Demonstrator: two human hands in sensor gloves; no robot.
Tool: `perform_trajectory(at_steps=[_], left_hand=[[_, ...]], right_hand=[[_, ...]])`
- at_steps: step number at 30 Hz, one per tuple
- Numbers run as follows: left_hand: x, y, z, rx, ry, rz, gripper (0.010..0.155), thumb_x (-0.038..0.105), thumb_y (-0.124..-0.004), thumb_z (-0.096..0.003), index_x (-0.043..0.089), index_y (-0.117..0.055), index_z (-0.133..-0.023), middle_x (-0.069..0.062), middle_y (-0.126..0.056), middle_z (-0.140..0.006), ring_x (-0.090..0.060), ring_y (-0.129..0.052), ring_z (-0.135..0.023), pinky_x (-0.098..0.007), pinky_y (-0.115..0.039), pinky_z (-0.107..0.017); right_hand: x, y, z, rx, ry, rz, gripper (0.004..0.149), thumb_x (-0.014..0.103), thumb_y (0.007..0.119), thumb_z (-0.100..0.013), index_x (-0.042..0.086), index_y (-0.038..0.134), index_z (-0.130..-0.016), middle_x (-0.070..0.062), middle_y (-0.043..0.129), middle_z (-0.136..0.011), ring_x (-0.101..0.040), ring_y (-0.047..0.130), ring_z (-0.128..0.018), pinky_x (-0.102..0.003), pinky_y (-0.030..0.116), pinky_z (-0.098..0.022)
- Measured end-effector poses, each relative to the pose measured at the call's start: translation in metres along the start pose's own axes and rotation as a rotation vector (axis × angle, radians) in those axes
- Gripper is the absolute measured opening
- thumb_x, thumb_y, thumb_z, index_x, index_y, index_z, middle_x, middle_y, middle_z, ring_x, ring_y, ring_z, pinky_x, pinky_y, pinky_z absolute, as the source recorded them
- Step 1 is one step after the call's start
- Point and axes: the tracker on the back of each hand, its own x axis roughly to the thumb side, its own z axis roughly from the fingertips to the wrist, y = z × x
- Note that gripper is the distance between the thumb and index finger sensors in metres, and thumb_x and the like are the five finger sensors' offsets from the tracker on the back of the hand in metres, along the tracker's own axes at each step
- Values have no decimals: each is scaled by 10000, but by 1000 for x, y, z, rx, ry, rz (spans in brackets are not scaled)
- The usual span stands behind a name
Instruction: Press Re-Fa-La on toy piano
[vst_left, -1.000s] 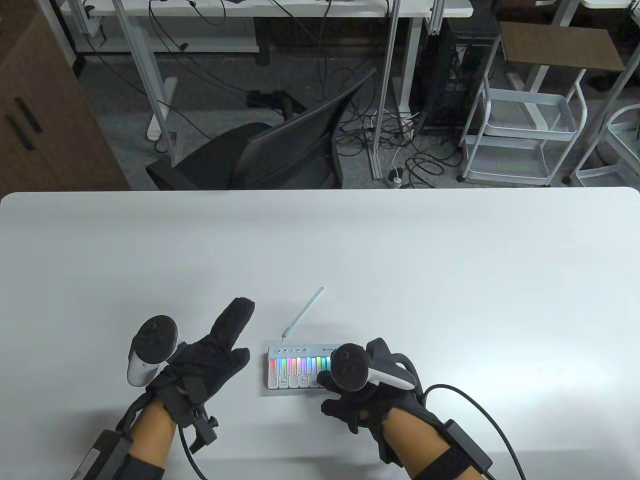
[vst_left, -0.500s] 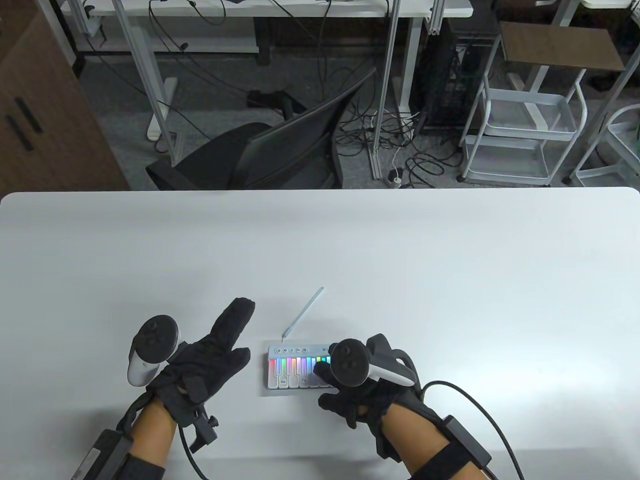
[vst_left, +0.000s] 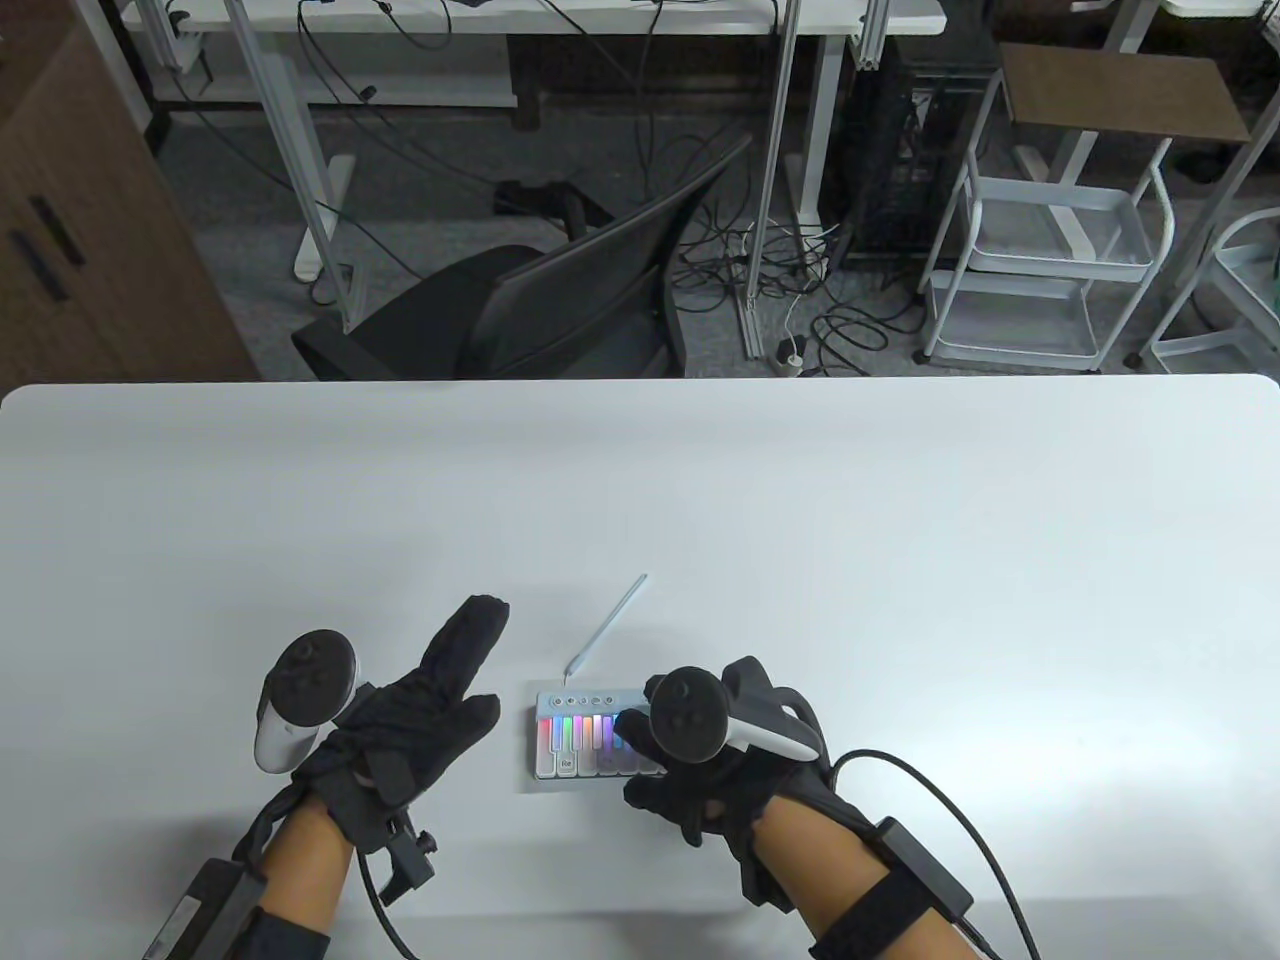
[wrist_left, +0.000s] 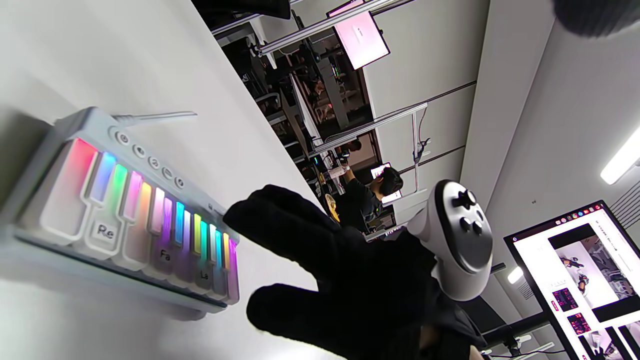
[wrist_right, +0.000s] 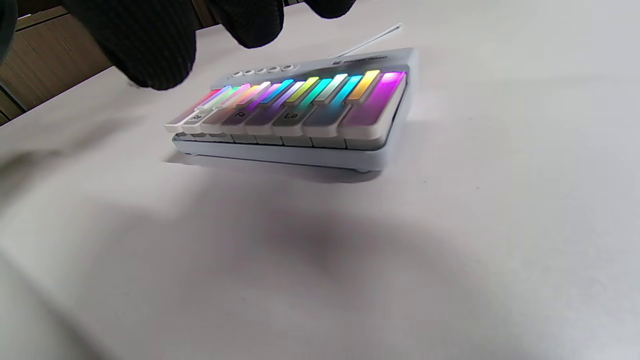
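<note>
Right hand (vst_left: 720, 790) leftward, seemingly above toy piano (vst_left: 575, 745)

Beyond the white bench (vst_left: 900, 560), a black office chair (vst_left: 540, 310) sits far centre, a white trolley (vst_left: 1050, 270) far right, cables (vst_left: 800, 270) between.

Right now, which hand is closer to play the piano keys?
The right hand. It hovers over the toy piano, fingertips above the keys. The left hand rests on the table beside it.

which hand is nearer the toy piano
Right. The right hand hovers over the toy piano, fingers above its keys; the left hand rests on the table beside it, apart.
</note>
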Motion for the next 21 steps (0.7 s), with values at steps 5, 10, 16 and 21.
perform_trajectory(at_steps=[5, 10, 16, 21], left_hand=[[0, 0, 0, 2, -1, 0, 899, 786, -640, -488, 348, -208, -1144, -41, -46, -1180, -401, 6, -1104, -706, -96, -637], [0, 0, 0, -1, -1, 0, 899, 786, -639, -489, 347, -207, -1145, -40, -46, -1179, -400, 6, -1104, -706, -95, -637], [0, 0, 0, 0, 0, 0, 899, 786, -640, -489, 346, -209, -1145, -41, -48, -1180, -401, 4, -1105, -706, -97, -636], [0, 0, 0, 0, -1, 1, 899, 786, -639, -488, 347, -208, -1145, -40, -48, -1180, -401, 5, -1105, -706, -96, -636]], right_hand=[[6, -2, -6, 9, -6, 18, 690, 544, 853, -493, 288, 568, -1066, -85, 360, -1148, -457, 323, -1092, -690, 230, -696], [10, -3, -12, 17, -8, 26, 689, 544, 853, -492, 289, 568, -1065, -86, 359, -1148, -455, 325, -1092, -690, 230, -696], [15, -5, -20, 27, -11, 29, 690, 545, 851, -492, 291, 565, -1066, -83, 358, -1148, -454, 325, -1093, -689, 229, -697], [18, -5, -26, 37, -9, 33, 690, 545, 851, -492, 291, 564, -1066, -83, 359, -1148, -452, 325, -1094, -690, 229, -697]])
